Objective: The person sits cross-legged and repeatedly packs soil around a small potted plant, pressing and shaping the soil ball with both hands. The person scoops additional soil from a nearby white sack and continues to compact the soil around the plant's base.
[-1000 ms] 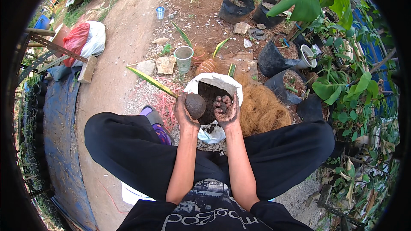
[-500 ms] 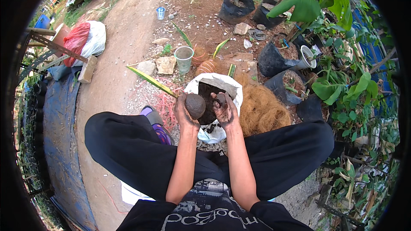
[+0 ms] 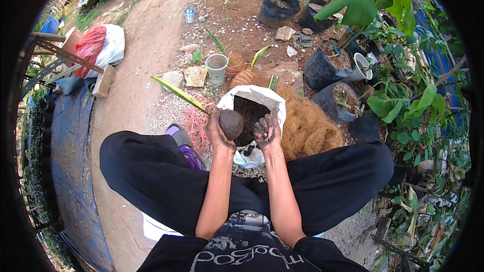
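Note:
My left hand (image 3: 215,132) is wrapped round a smooth dark ball of soil (image 3: 231,124). A green leaf with yellow edges (image 3: 180,93) sticks out from the ball's far left side. Over the right side of an open white sack (image 3: 271,97), my right hand (image 3: 268,131) has its fingers curled in round a clump of soil, mostly hidden now. Loose dark soil (image 3: 248,110) fills the sack between my hands. Both hands are smeared with soil.
Brown coconut fibre (image 3: 310,128) lies right of the sack. Beyond it stand a clear plastic cup (image 3: 217,69) and string-wrapped balls (image 3: 243,79) with leaves. Pink raffia string (image 3: 196,128) lies on the left gravel. Black plant bags (image 3: 322,70) line the right side.
The fingers of my right hand have closed over the dark clump that showed in the palm. My left hand and the soil ball have barely shifted.

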Motion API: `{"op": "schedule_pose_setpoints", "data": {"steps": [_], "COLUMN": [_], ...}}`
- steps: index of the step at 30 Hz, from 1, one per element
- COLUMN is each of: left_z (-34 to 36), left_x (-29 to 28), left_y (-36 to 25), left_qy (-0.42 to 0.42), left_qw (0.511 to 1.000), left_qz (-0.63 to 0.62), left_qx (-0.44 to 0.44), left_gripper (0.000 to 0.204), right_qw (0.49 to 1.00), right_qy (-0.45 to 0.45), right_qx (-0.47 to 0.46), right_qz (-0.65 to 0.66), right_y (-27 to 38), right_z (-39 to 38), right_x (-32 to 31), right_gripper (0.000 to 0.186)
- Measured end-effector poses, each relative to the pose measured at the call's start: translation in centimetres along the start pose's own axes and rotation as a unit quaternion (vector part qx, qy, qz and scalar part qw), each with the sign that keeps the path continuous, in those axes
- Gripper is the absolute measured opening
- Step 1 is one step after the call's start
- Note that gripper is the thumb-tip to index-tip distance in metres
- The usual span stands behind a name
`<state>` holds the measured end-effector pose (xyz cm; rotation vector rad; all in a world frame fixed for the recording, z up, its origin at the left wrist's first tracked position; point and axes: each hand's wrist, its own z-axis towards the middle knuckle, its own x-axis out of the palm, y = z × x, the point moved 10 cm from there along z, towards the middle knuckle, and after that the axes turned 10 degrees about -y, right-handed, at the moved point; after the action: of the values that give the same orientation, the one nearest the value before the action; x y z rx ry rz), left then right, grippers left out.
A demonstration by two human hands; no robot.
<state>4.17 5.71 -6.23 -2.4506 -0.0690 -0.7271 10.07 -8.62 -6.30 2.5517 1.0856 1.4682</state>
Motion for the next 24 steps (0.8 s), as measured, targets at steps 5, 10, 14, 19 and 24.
{"op": "schedule_pose_setpoints", "data": {"steps": [5, 10, 14, 19, 24], "left_z": [0.1, 0.1, -0.1, -0.4, -0.4], "left_x": [-0.1, -0.1, 0.0, 0.1, 0.1], "left_y": [-0.1, -0.1, 0.3, 0.8, 1.3], "left_qy": [0.003, 0.007, 0.013, 0.014, 0.019], "left_qw": [1.000, 1.000, 1.000, 0.998, 0.996], "left_qz": [0.003, 0.002, 0.004, 0.042, 0.073], "left_qx": [-0.001, -0.003, -0.022, -0.037, -0.046], "left_gripper": [0.026, 0.025, 0.025, 0.026, 0.026], "right_qw": [0.994, 0.999, 0.997, 0.999, 0.996], "right_qy": [-0.101, 0.021, -0.079, -0.041, -0.041], "right_qx": [-0.046, -0.005, 0.002, 0.000, 0.004], "right_qz": [0.001, -0.041, -0.010, -0.035, -0.085], "right_y": [0.3, 0.3, 0.6, 0.2, -0.5], "right_z": [0.8, 0.5, 0.4, -0.1, 0.1], "right_x": [-1.2, 0.3, -1.9, -0.9, -1.3], "right_gripper": [0.032, 0.041, 0.050, 0.054, 0.047]}}
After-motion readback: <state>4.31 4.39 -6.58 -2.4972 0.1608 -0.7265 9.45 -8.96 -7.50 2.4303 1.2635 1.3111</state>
